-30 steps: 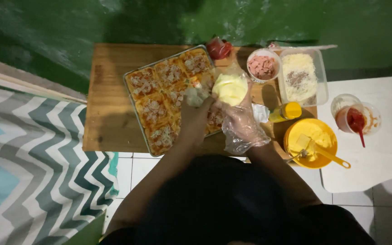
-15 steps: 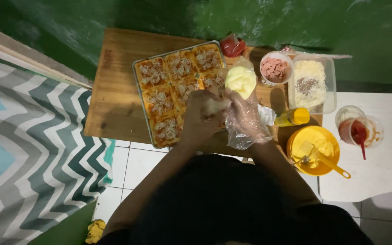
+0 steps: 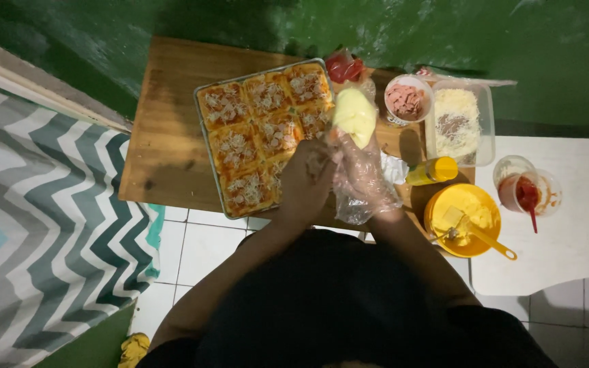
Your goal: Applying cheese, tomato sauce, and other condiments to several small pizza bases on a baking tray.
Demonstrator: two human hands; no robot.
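Left hand (image 3: 306,182) cupped beside gloved right hand (image 3: 363,174), both gripping pale piping bag (image 3: 354,116) over tray (image 3: 207,146)

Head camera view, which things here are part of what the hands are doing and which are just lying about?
In use:
left hand
right hand in a clear plastic glove
pale yellow piping bag
tray of topped bread squares

Lying about:
yellow bowl
yellow bottle
sauce cup
grated cheese tub
chopped meat cup

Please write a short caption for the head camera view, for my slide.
Both hands, left hand bare and right hand gloved, hold a piping bag above a tray of topped bread slices.
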